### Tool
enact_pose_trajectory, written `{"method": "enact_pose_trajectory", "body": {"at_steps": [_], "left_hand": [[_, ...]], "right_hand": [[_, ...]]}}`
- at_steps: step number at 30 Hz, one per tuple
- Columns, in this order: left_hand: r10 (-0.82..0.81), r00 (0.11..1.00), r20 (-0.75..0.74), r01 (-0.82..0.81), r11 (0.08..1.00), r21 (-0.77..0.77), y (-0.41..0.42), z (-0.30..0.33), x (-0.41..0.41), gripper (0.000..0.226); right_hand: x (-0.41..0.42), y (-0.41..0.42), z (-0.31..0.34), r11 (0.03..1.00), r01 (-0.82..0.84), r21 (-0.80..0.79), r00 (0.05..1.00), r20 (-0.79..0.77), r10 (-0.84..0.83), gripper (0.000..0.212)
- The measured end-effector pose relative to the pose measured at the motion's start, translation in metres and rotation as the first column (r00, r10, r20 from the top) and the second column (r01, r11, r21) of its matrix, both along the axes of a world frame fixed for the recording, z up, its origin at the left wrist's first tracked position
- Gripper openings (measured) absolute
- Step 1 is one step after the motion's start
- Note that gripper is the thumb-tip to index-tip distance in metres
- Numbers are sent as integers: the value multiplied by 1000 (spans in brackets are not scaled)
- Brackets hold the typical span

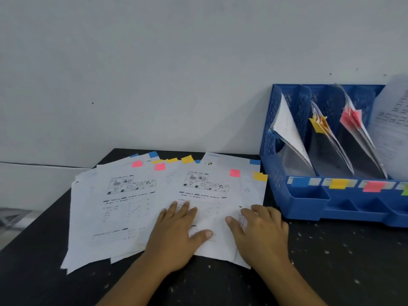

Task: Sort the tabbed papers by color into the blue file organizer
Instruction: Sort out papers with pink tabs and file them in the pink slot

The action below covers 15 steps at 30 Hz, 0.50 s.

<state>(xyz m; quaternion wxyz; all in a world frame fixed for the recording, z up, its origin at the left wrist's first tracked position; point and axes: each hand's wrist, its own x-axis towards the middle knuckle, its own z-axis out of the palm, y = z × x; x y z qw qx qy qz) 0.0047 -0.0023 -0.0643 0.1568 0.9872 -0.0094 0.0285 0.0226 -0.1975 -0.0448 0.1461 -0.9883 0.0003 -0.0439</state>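
Observation:
A spread of white printed papers [123, 208] with blue, pink and yellow tabs lies on the black table [331, 261]. The top sheet [209, 195] carries a pink tab [234, 172]; a yellow-tabbed sheet [260, 176] peeks out to its right. My left hand [176, 235] lies flat on the top sheet, fingers apart. My right hand [262, 233] rests on that sheet's right edge, fingers curled over it. The blue file organizer [309, 208] stands at the right, with papers in its slots labelled blue [299, 181], yellow [337, 183] and pink [373, 186].
A white wall [176, 74] runs behind the table. A green label [405, 191] shows at the organizer's right edge, with a blurred sheet [393, 129] in that slot. The table's left edge drops off beside the paper pile.

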Motion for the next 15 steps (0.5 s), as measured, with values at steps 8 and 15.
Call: {"method": "enact_pose_trajectory", "body": {"at_steps": [8,15], "left_hand": [[122,983,141,-82,963,-256,-6,8,-2,48],[-13,986,168,76,924,-374,-22,13,-11,43]], "right_hand": [[-10,8,13,990,3,142,999,-46,4,79],[-9,15,16,631,35,775,999,-36,-11,71]]}}
